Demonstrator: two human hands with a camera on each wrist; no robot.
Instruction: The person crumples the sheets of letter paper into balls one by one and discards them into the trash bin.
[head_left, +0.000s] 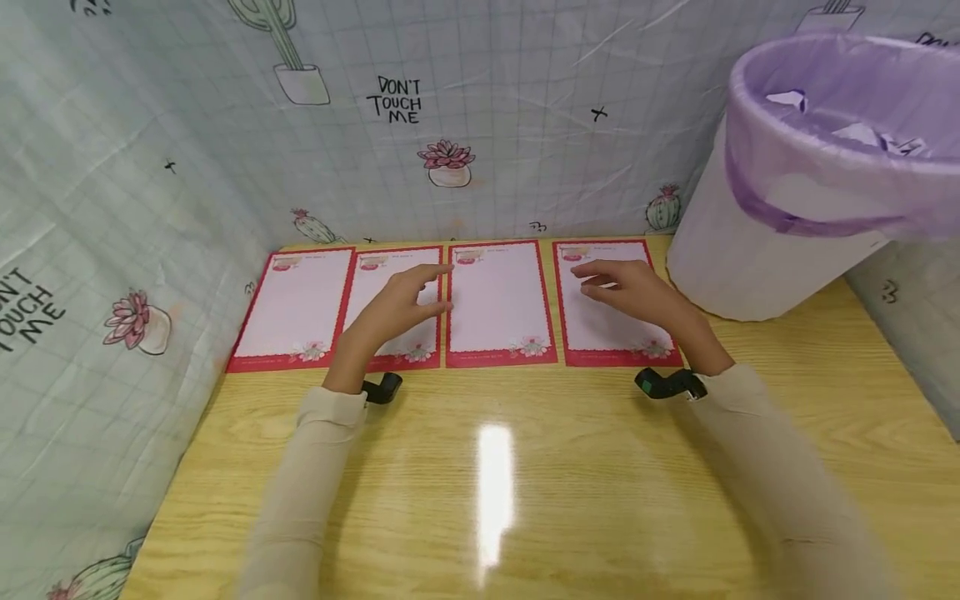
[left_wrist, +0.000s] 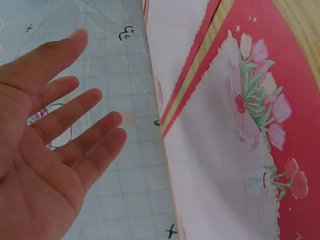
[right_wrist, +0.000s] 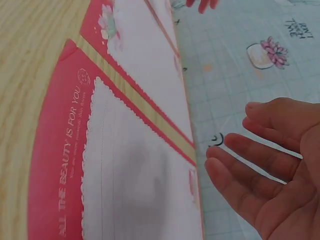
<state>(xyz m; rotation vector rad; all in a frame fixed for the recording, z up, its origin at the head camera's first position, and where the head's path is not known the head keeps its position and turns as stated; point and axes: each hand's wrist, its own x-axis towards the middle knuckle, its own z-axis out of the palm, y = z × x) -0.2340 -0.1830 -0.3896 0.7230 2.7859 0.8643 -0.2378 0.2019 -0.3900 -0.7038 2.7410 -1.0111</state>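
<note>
Several sheets of writing paper with red scalloped borders and printed flowers lie in a row on the table. My left hand (head_left: 396,307) hovers over the second sheet (head_left: 401,337) from the left, fingers loosely spread towards the third sheet (head_left: 498,308). Above the rightmost sheet (head_left: 611,333) is my right hand (head_left: 636,292), its fingers relaxed and pointing left. Both palms hold nothing, as the left hand (left_wrist: 55,135) in the left wrist view and the right hand (right_wrist: 275,165) in the right wrist view show. The leftmost sheet (head_left: 292,308) has no hand over it.
A white bin (head_left: 757,242) lined with a purple bag (head_left: 817,187) stands at the right, with scraps of paper inside. Cloth (head_left: 525,108) printed with cacti hangs behind and to the left of the wooden table (head_left: 570,467). Each wrist wears a black device (head_left: 670,384).
</note>
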